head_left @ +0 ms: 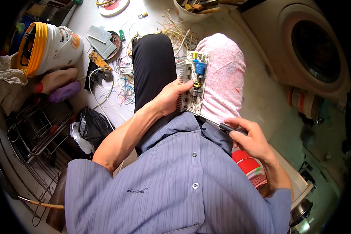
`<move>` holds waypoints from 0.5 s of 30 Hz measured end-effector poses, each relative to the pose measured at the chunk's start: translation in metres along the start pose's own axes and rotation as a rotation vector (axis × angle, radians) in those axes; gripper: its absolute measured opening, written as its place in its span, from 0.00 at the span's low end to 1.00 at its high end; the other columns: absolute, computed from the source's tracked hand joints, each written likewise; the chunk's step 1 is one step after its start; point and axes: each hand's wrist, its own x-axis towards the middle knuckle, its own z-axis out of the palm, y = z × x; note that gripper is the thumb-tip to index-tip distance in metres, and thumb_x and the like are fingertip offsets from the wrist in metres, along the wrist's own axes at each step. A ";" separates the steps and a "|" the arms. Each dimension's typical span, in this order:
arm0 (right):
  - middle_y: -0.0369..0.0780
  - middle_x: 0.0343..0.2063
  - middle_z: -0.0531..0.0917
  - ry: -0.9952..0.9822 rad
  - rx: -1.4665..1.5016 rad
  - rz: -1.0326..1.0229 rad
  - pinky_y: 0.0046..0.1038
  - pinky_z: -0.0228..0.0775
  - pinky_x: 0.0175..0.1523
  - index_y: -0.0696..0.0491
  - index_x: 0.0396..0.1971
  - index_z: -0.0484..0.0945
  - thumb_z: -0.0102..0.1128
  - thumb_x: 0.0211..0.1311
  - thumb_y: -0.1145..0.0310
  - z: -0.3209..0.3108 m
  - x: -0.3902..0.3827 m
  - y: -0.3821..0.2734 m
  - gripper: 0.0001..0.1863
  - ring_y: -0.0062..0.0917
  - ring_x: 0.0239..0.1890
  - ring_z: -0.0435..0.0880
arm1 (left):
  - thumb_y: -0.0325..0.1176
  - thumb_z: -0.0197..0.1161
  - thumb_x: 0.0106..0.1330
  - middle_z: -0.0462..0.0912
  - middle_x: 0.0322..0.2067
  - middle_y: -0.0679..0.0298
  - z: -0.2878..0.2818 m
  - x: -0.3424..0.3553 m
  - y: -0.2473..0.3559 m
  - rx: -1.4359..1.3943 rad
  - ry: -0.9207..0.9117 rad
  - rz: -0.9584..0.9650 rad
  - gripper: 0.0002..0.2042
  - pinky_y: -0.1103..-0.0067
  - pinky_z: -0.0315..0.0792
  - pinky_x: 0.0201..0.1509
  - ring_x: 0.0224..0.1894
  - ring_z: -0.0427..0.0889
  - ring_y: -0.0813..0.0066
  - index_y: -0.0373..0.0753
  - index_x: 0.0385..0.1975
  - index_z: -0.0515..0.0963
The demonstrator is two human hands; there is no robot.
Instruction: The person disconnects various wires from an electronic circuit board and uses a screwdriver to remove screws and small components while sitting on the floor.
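A circuit board (197, 78) with blue and yellow components and a finned metal heatsink (180, 102) rests upright along my lap between my knees. My left hand (171, 94) is closed around its left side, thumb over the front. My right hand (249, 136) grips a screwdriver (230, 128) by its black handle, with the thin shaft reaching to the board's lower edge near the heatsink; whether the tip sits in a screw is too small to tell. A pink cloth (224, 66) covers my right leg, beside the board.
Tangled wires (126, 87), metal plates (99, 43) and an orange part lie left of my legs. Further left are a white bucket (60, 52), bottles (62, 91), bags (91, 126) and a wire rack (25, 140). A washing machine (269, 35) stands right, a tub (195, 15) ahead.
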 end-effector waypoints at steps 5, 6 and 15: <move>0.43 0.31 0.87 0.030 -0.195 -0.213 0.27 0.76 0.40 0.61 0.51 0.82 0.59 0.62 0.72 0.003 0.009 0.023 0.18 0.21 0.30 0.84 | 0.42 0.61 0.74 0.86 0.47 0.59 0.001 -0.003 -0.009 -0.016 0.131 -0.002 0.19 0.67 0.79 0.55 0.46 0.86 0.67 0.34 0.55 0.77; 0.42 0.30 0.87 0.026 -0.204 -0.238 0.27 0.76 0.40 0.61 0.51 0.82 0.59 0.62 0.72 0.002 0.009 0.026 0.18 0.21 0.29 0.84 | 0.43 0.61 0.74 0.86 0.45 0.59 0.005 -0.005 -0.014 -0.033 0.135 0.020 0.19 0.68 0.80 0.54 0.45 0.86 0.68 0.34 0.53 0.78; 0.49 0.36 0.88 0.027 -0.295 -0.223 0.31 0.79 0.47 0.61 0.51 0.82 0.58 0.65 0.72 0.011 0.000 0.031 0.16 0.34 0.39 0.90 | 0.56 0.57 0.75 0.86 0.43 0.65 0.021 -0.011 -0.029 -0.105 0.169 0.065 0.26 0.74 0.78 0.49 0.42 0.84 0.75 0.36 0.52 0.80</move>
